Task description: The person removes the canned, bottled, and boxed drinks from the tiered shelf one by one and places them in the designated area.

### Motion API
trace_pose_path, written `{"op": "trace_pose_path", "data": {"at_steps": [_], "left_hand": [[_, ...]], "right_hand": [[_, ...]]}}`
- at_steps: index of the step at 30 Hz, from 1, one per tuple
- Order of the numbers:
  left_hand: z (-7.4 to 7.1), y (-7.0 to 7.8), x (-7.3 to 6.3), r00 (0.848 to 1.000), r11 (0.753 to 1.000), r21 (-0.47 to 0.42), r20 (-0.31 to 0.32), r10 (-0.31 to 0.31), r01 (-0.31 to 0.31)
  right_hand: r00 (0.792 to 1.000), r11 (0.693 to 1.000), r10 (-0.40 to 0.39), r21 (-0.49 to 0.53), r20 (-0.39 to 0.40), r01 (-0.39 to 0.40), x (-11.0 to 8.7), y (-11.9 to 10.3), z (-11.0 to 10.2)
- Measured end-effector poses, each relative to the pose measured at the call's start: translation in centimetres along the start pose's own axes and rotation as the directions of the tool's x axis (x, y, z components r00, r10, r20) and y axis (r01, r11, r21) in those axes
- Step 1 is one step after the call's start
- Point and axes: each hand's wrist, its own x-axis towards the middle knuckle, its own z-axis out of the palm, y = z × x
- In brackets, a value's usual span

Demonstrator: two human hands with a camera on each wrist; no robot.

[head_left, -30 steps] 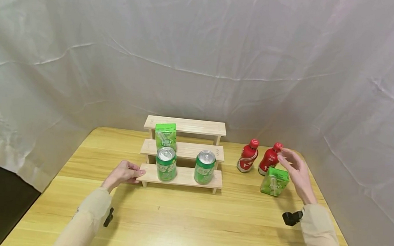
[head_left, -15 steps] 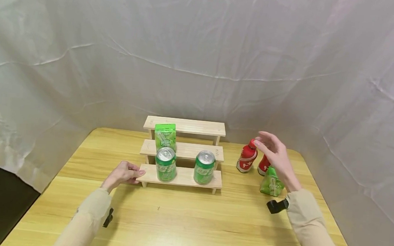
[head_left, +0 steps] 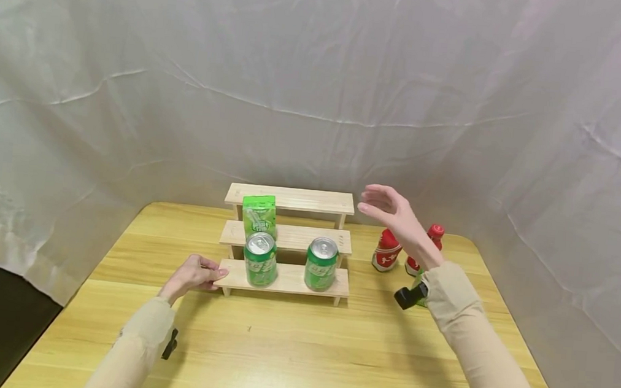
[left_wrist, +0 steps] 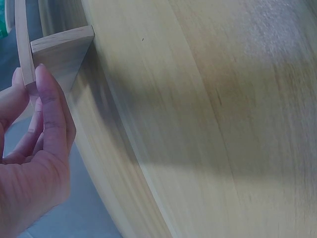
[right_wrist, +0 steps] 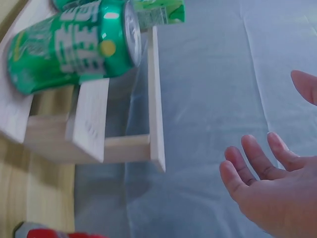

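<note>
At the left end of a three-step wooden display shelf (head_left: 290, 280), my left hand (head_left: 194, 275) pinches the lowest board between thumb and fingers; the left wrist view shows the board's end (left_wrist: 30, 88) in that grip. Two green soda cans (head_left: 261, 261) stand upright on the lowest step. Behind the left can, a green drink carton (head_left: 259, 215) stands on the middle step. My right hand (head_left: 395, 217) hovers right of the top step, fingers spread and relaxed, holding nothing. Below it are two red bottles (head_left: 386, 255), partly covered by the hand and wrist.
A second green drink carton (head_left: 422, 302) on the table is mostly hidden behind my right wrist. The wooden table (head_left: 296, 353) runs up to a grey cloth backdrop (head_left: 297, 94) at the back and sides.
My right hand has moved left and up, from beside the right red bottle, past both bottles towards the shelf's top step. The left hand keeps its grip, and the drinks stay in place.
</note>
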Motion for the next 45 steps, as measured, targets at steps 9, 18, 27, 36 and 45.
{"op": "trace_pose_path", "data": {"at_steps": [9,18,27,36,45], "left_hand": [[-0.1,0.0,0.1,1.000,1.000,-0.005,0.001,-0.005,0.005],[0.0,0.0,0.0,1.000,1.000,-0.001,-0.004,-0.015,0.015],[0.0,0.0,0.0,1.000,1.000,0.005,-0.006,-0.009,0.009],[-0.1,0.1,0.0,1.000,1.000,0.004,-0.016,-0.017,0.018],[0.0,0.2,-0.1,1.000,1.000,0.007,-0.014,-0.012,0.012]], "right_hand": [[0.994,1.000,0.011,0.024,0.109,-0.013,2.7,-2.5,2.7],[0.985,0.995,0.011,0.094,0.172,-0.027,5.0,-4.2,5.9],[0.977,0.980,0.049,0.178,0.205,-0.087,7.1,-4.7,9.8],[0.967,0.953,0.091,0.261,0.238,-0.154,8.4,-3.4,13.2],[0.967,0.928,0.114,0.323,0.228,-0.185,8.6,-2.4,15.9]]}}
